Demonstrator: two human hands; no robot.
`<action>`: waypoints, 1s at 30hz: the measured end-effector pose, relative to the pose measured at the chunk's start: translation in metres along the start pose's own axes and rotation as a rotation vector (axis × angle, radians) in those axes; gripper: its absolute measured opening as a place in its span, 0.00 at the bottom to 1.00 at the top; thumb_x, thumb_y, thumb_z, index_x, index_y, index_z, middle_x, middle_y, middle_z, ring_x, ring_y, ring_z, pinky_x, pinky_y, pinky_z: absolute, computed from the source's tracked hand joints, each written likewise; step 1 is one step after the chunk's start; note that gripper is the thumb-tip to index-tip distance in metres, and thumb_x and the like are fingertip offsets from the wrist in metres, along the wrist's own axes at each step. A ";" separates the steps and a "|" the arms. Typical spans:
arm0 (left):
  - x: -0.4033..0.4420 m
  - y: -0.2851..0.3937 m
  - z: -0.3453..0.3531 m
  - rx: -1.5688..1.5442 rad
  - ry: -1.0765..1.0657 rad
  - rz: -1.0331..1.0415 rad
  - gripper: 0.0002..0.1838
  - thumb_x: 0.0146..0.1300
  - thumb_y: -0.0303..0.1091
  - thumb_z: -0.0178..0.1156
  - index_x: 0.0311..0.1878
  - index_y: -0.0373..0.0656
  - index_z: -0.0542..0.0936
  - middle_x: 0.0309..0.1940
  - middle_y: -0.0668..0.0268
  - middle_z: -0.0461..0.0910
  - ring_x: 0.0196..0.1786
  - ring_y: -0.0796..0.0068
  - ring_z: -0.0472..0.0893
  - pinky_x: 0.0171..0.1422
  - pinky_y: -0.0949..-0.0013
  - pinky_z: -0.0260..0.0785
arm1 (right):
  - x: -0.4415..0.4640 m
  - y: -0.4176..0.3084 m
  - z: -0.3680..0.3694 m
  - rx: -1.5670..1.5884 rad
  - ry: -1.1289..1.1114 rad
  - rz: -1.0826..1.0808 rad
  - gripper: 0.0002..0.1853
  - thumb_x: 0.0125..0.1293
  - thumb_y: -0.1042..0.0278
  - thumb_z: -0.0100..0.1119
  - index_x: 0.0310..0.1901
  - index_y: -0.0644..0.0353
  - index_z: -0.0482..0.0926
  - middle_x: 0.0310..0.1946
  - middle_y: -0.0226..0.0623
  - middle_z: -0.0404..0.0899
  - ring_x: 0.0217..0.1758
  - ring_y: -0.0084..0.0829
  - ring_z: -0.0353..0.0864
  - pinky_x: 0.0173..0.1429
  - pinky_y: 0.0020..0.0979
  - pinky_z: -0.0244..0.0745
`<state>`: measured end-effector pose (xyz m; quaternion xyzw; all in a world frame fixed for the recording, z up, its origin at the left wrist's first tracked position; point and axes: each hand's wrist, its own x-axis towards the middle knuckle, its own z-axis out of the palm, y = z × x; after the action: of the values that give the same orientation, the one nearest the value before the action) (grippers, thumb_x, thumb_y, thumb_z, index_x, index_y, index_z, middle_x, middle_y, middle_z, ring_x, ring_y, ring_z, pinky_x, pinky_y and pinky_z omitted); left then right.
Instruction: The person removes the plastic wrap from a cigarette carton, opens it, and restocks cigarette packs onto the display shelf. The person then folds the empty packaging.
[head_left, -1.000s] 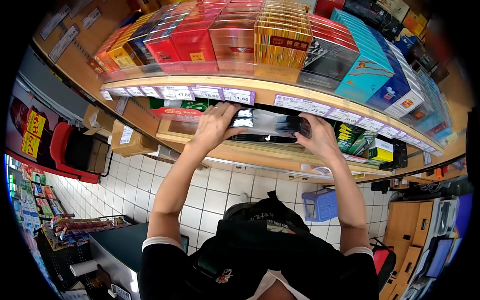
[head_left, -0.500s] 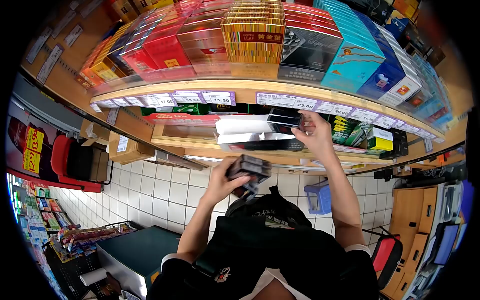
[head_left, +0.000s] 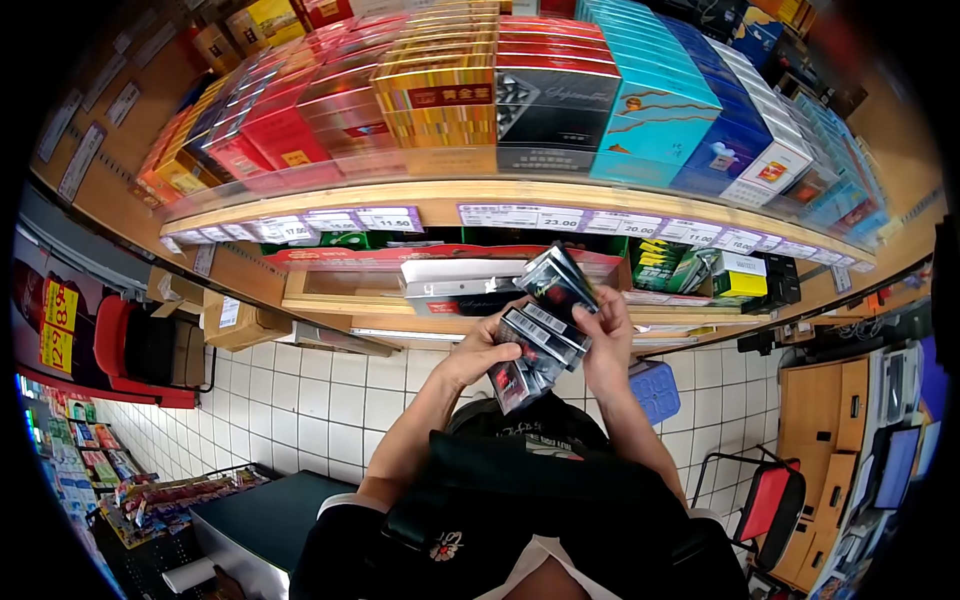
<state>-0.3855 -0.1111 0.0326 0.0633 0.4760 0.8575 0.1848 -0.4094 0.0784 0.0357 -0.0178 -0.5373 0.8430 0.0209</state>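
Several small black packs [head_left: 541, 336] with barcodes and clear wrap are bunched between my two hands, in front of the lower shelf. My left hand [head_left: 474, 351] is closed on the packs at the left, thumb on top. Wrapped round the upper right of the bunch is my right hand [head_left: 606, 342]; one dark pack [head_left: 560, 281] tilts up at its fingers. Behind the hands an opened black and white carton [head_left: 455, 288] rests on the lower shelf, its white inside showing. Part of the carton is hidden by the packs.
Above is a shelf edge [head_left: 520, 197] with price labels and rows of colourful cartons [head_left: 436, 100]. Green and yellow boxes [head_left: 740, 277] stand at the lower shelf's right. A blue stool [head_left: 654, 392] and a red-black chair [head_left: 768, 503] are on the floor side.
Both hands have come off the carton, which now lies on the lower shelf. The packs have been pulled out and are gathered between both hands, nearer to my body.
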 end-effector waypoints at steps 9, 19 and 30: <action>0.016 0.001 0.011 0.166 -0.181 -0.070 0.27 0.48 0.34 0.73 0.53 0.39 0.77 0.48 0.73 0.74 0.49 0.83 0.73 0.57 0.75 0.66 | -0.026 -0.013 -0.039 -0.428 -0.371 0.108 0.32 0.53 0.75 0.65 0.60 0.61 0.63 0.53 0.36 0.72 0.55 0.26 0.72 0.62 0.29 0.65; 0.030 0.006 -0.002 0.635 -0.466 -0.039 0.27 0.41 0.37 0.76 0.45 0.39 0.78 0.54 0.64 0.64 0.60 0.70 0.64 0.64 0.69 0.56 | 0.012 -0.063 -0.035 -0.617 -0.664 0.113 0.36 0.58 0.76 0.59 0.68 0.57 0.58 0.65 0.42 0.63 0.67 0.36 0.64 0.65 0.34 0.64; 0.000 0.012 -0.008 0.292 -0.365 -0.343 0.32 0.51 0.31 0.71 0.61 0.38 0.73 0.55 0.66 0.76 0.53 0.80 0.73 0.60 0.74 0.66 | -0.004 -0.308 -0.040 -1.060 -0.586 -0.615 0.43 0.49 0.53 0.73 0.63 0.65 0.65 0.54 0.48 0.74 0.55 0.36 0.77 0.59 0.35 0.70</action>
<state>-0.3906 -0.1232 0.0380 0.1609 0.5572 0.7106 0.3984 -0.3982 0.2444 0.2981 0.3571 -0.8420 0.3913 0.1019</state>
